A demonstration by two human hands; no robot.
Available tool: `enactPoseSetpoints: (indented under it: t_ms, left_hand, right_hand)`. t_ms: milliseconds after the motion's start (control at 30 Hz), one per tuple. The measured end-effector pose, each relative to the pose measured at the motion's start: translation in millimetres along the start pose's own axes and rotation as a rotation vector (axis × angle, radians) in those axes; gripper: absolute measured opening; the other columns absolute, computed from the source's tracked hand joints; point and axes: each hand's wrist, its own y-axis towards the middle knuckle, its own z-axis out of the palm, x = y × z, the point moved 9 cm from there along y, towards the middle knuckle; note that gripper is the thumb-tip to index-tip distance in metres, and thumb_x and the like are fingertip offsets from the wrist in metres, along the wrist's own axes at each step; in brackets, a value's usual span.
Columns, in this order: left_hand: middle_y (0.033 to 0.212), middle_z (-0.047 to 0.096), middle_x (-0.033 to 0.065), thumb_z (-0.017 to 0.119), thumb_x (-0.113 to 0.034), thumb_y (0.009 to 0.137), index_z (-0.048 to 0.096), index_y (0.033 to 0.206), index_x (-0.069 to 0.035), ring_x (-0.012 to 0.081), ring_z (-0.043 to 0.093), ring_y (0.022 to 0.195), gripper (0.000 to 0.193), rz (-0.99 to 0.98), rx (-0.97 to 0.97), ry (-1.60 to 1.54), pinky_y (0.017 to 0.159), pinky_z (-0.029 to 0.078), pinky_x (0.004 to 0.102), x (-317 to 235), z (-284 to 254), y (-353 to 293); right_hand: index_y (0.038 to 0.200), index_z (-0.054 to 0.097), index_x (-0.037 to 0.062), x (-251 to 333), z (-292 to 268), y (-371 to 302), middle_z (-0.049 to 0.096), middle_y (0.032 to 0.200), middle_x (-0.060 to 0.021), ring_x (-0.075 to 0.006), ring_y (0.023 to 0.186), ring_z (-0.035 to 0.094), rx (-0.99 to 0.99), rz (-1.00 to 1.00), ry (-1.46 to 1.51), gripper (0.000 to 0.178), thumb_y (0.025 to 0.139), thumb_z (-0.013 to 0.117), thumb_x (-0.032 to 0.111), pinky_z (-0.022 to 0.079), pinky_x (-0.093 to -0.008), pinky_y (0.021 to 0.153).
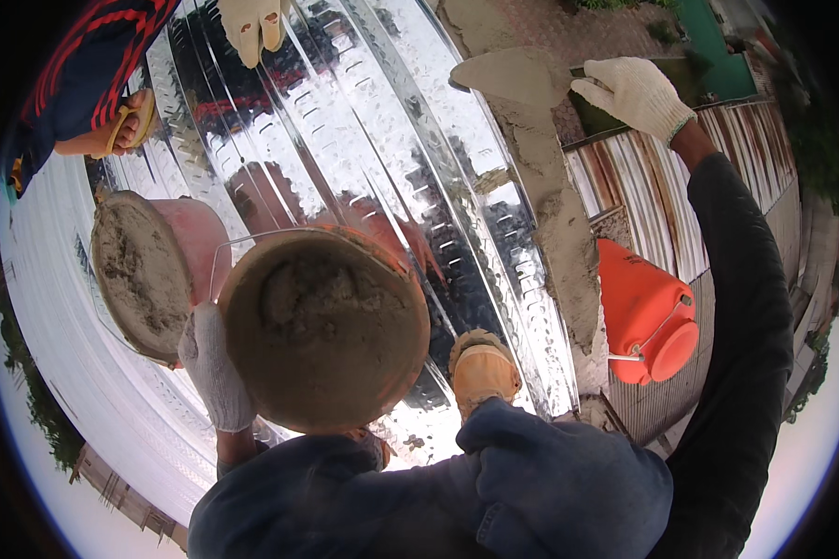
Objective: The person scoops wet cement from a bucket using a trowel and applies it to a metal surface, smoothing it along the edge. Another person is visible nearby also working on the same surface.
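Observation:
My right hand (pixel 636 98), in a whitish knit glove, reaches out at the upper right and grips a trowel (pixel 513 76). Grey mortar coats its pointed blade, which lies over the mortar strip (pixel 555 214) along the wall top; the handle is hidden in my hand. On the left, my gloved left hand (pixel 216 368) is closed at the side of a bucket (pixel 326 410), tilted so that its mouth faces me. Wet mortar (pixel 331 307) sits inside, scooped hollow near the far side. The bucket's wire handle (pixel 219 256) hangs toward the left.
A second bucket (pixel 200 238), filled with mortar, stands left. Shiny ribbed metal roofing (pixel 364 158) lies beneath my boot (pixel 485 373). An orange bucket (pixel 639 312) lies beyond the wall, above rusty roofing (pixel 662 186). Another person's gloved hand (pixel 252 28) and sandalled foot (pixel 126 126) appear at upper left.

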Motion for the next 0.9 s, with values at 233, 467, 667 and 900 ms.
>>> enactPoseSetpoints:
  t_ms: [233, 467, 667, 900]
  left_hand:
    - [0.106, 0.061, -0.0003, 0.062, -0.037, 0.123, 0.066, 0.115, -0.005, 0.0091, 0.055, 0.097, 0.034, -0.051, -0.079, 0.104, 0.089, 0.051, 0.0323, -15, -4, -17]
    - [0.104, 0.065, 0.0003, 0.065, -0.039, 0.122, 0.068, 0.115, -0.004, 0.0095, 0.057, 0.095, 0.036, -0.064, -0.091, 0.024, 0.085, 0.052, 0.0324, -18, 17, -5]
    - [0.097, 0.066, 0.0003, 0.065, -0.04, 0.121, 0.07, 0.108, -0.003, 0.0096, 0.059, 0.089, 0.039, -0.001, -0.057, 0.088, 0.081, 0.052, 0.0326, -24, 11, -6]
    - [0.094, 0.064, -0.0016, 0.063, -0.033, 0.123, 0.07, 0.105, -0.005, 0.0075, 0.058, 0.088, 0.034, 0.058, -0.004, 0.042, 0.08, 0.051, 0.0309, -16, 18, 4]
  right_hand:
    - [0.112, 0.085, 0.0024, -7, -10, 111, 0.08, 0.11, -0.0302, -0.0436, 0.106, 0.08, 0.073, 0.141, 0.108, 0.061, 0.11, 0.068, 0.061, 0.059, -0.0586, 0.095]
    - [0.116, 0.083, 0.0022, -17, -28, 96, 0.079, 0.105, -0.0261, -0.0472, 0.102, 0.075, 0.126, 0.056, 0.309, 0.055, 0.113, 0.065, 0.054, 0.059, -0.0557, 0.092]
    - [0.105, 0.078, -0.0044, 38, 4, -27, 0.075, 0.092, -0.0256, -0.045, 0.091, 0.074, 0.366, 0.156, 0.392, 0.054, 0.113, 0.066, 0.047, 0.057, -0.0542, 0.088]
    - [0.123, 0.068, 0.0029, 64, -11, -144, 0.067, 0.093, -0.0077, -0.0262, 0.074, 0.067, 0.343, 0.234, 0.766, 0.036, 0.113, 0.07, 0.037, 0.057, -0.0445, 0.076]
